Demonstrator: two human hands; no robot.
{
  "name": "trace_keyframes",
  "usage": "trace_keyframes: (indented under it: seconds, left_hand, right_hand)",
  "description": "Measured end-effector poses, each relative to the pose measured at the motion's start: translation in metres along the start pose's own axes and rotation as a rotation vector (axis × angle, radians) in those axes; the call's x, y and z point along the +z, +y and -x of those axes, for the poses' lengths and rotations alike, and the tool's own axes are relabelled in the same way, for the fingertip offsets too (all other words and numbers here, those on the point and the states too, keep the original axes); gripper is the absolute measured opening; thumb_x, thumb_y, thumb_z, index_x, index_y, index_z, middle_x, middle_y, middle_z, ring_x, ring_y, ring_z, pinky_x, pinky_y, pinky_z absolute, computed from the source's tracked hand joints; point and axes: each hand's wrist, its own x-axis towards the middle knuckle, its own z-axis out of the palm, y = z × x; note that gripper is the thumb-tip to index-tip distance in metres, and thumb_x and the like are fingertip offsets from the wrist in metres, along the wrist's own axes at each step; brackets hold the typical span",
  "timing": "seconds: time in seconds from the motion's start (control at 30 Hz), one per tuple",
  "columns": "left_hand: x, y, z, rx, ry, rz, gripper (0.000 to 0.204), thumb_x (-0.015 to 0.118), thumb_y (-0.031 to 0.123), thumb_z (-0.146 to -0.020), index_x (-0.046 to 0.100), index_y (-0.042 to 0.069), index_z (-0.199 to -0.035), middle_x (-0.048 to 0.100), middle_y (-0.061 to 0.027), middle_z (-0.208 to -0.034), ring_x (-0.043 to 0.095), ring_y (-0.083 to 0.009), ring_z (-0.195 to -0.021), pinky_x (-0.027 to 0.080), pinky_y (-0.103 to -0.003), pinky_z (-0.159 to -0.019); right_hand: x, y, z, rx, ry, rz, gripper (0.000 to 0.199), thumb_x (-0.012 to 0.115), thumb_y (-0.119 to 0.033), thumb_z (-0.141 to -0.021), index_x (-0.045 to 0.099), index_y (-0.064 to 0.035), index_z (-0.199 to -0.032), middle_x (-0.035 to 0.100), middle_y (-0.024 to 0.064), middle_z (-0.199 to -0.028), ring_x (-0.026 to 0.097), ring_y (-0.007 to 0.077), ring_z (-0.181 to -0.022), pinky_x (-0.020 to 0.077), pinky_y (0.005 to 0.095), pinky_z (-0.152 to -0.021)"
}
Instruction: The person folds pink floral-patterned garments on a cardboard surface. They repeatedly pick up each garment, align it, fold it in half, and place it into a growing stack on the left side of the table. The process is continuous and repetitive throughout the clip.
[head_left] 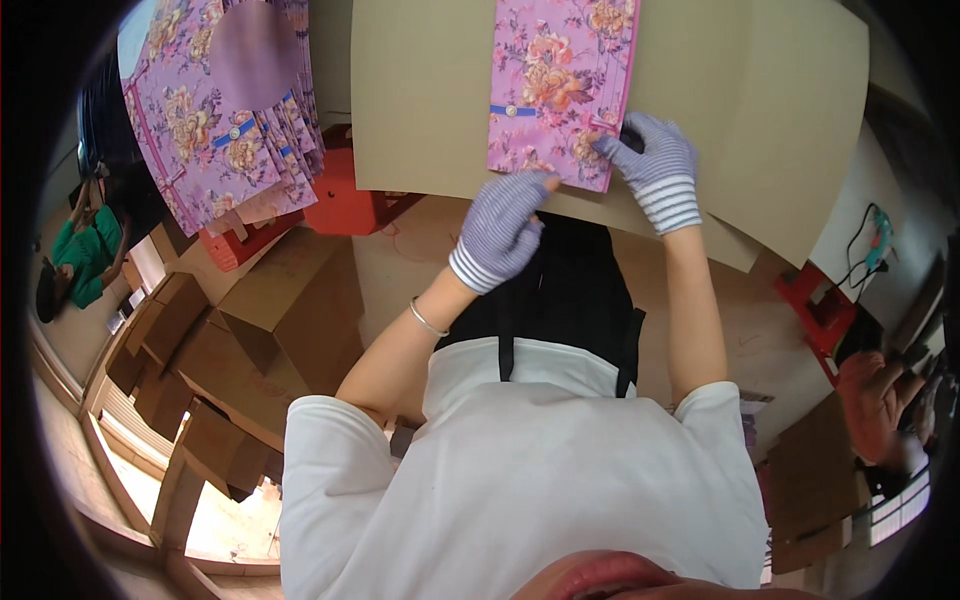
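A flat pink gift bag (pixel 550 85) with a floral print lies on the tan board in front of me. It has a blue band with a small round ornament, and a pink bow near its right edge. My right hand (pixel 655 165), in a purple-and-white striped glove, is at that edge near the bow, thumb on the bag and fingers curled by its side. My left hand (pixel 500 230), in a matching glove, is at the bag's near edge, fingers stretched toward its lower corner and thumb apart. One bare fingertip pokes out of the left glove.
A pile of matching floral bags (pixel 225 140) stands at the left on red supports (pixel 345 195). The tan board (pixel 745 90) spans the work area. Cardboard boxes (pixel 290 300) stand on the left. People are at both sides, one in a green top (pixel 90 245).
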Motion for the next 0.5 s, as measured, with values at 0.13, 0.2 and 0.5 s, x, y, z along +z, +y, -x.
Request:
trace_keyframes:
  seconds: [0.13,0.2,0.5]
  left_hand:
    - [-0.007,-0.019,0.003,-0.051,-0.012,-0.038,0.043,0.051,-0.001,-0.084,0.058,0.000,-0.126,0.063,-0.0165,-0.122,0.058,-0.0352,-0.112,0.043,-0.042,-0.100]
    - [-0.009,-0.020,-0.005,-0.073,-0.069,-0.046,0.042,0.049,-0.004,-0.085,0.059,0.000,-0.125,0.065,-0.0146,-0.121,0.060,-0.0313,-0.113,0.044,-0.040,-0.099]
    - [-0.045,-0.060,-0.095,-0.968,0.065,0.873,0.031,0.035,0.003,-0.091,0.059,-0.010,-0.106,0.069,-0.0236,-0.094,0.071,-0.0330,-0.083,0.059,-0.040,-0.078]
  right_hand:
    - [0.005,0.001,0.002,0.138,0.020,-0.230,0.039,0.076,-0.048,-0.074,0.072,-0.0132,-0.092,0.070,0.0030,-0.085,0.063,0.0240,-0.085,0.0473,0.0394,-0.077]
    - [0.006,-0.003,0.004,0.177,0.013,-0.188,0.033,0.079,-0.042,-0.073,0.071,-0.0136,-0.089,0.069,0.0022,-0.082,0.062,0.0231,-0.084,0.0469,0.0401,-0.077]
    - [0.019,-0.012,-0.004,0.165,0.112,0.251,0.025,0.080,-0.031,-0.073,0.066,-0.0121,-0.081,0.066,0.0026,-0.077,0.061,0.0263,-0.081,0.0459,0.0444,-0.076]
